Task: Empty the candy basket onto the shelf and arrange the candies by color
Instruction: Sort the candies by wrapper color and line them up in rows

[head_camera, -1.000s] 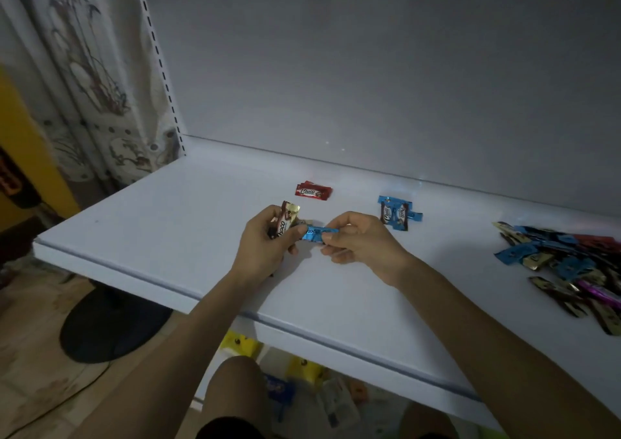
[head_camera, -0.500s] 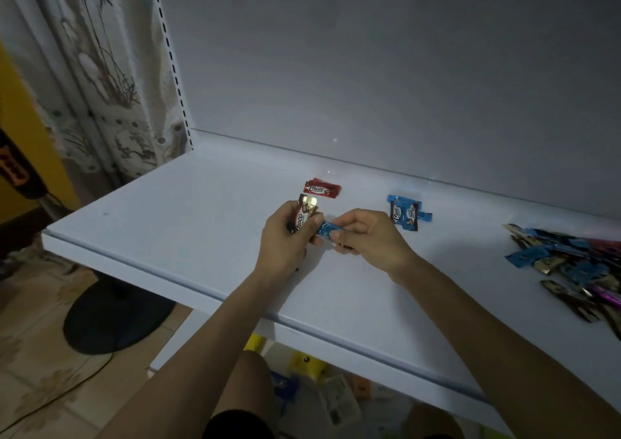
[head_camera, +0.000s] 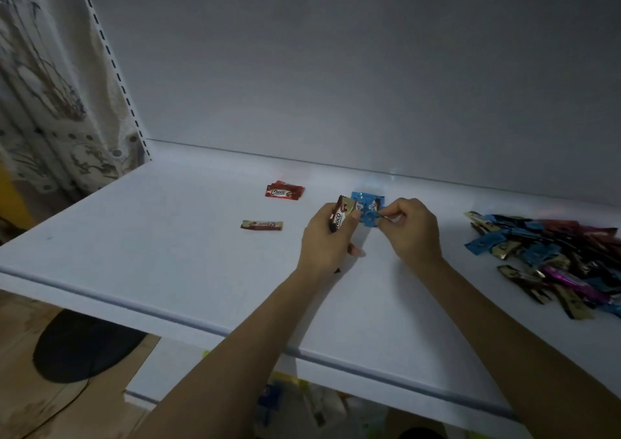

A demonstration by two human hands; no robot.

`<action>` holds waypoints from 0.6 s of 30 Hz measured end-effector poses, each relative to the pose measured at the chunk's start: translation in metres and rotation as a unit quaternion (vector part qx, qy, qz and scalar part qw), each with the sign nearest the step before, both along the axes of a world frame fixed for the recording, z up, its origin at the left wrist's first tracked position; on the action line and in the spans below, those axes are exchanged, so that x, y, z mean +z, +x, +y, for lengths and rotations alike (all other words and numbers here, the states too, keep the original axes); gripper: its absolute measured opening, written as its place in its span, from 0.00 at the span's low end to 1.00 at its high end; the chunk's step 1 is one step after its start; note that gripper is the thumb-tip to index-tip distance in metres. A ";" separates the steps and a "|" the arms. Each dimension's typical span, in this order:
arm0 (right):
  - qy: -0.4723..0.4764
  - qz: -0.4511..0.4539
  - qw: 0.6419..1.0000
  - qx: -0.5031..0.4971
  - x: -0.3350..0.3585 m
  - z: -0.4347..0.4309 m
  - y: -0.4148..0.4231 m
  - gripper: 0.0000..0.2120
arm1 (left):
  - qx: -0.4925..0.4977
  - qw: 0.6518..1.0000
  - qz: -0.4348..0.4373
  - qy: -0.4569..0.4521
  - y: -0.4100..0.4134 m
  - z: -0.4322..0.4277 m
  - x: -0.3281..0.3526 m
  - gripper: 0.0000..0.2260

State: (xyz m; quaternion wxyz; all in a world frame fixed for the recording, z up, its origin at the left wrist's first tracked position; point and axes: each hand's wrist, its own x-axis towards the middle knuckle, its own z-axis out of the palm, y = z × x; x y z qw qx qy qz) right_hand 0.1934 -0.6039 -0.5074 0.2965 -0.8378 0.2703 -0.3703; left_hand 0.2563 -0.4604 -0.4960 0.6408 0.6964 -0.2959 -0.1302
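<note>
Shelf (head_camera: 161, 247): white, flat, pale back panel behind. Left hand (head_camera: 324, 240): fingers curled round a gold-and-brown candy (head_camera: 340, 217), held near upright, white lettering on the wrapper facing the camera. Right hand (head_camera: 412, 228): thumb and forefinger pinch a small blue candy (head_camera: 369, 219) by its crimped end; other fingers curled in. The two held candies sit just beside each other over the middle of the shelf; whether they touch cannot be told. Lying flat in separate spots: red candy (head_camera: 284, 191) marked "Choco" toward the back; loose gold candy (head_camera: 261, 225) in front of it, apart; blue pair (head_camera: 369, 202) just behind the hands. Mixed pile (head_camera: 544, 253) at the right end: blue, gold, dark red and one purple wrapper, overlapping
</note>
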 end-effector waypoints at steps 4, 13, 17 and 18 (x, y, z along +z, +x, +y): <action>-0.161 0.102 0.982 -0.011 -0.002 -0.014 0.008 0.04 | 0.037 0.994 -0.075 0.064 -0.005 -0.007 -0.013 0.09; -0.077 0.076 0.992 0.067 0.005 0.004 -0.002 0.09 | -0.004 0.998 -0.060 0.016 -0.009 -0.002 -0.008 0.07; 0.243 0.039 0.950 0.190 0.031 0.038 -0.004 0.09 | 0.012 0.999 -0.035 0.000 -0.007 0.003 -0.003 0.05; 0.239 0.046 0.950 0.197 0.032 0.043 -0.003 0.07 | 0.007 1.000 -0.019 0.000 -0.006 0.006 -0.001 0.06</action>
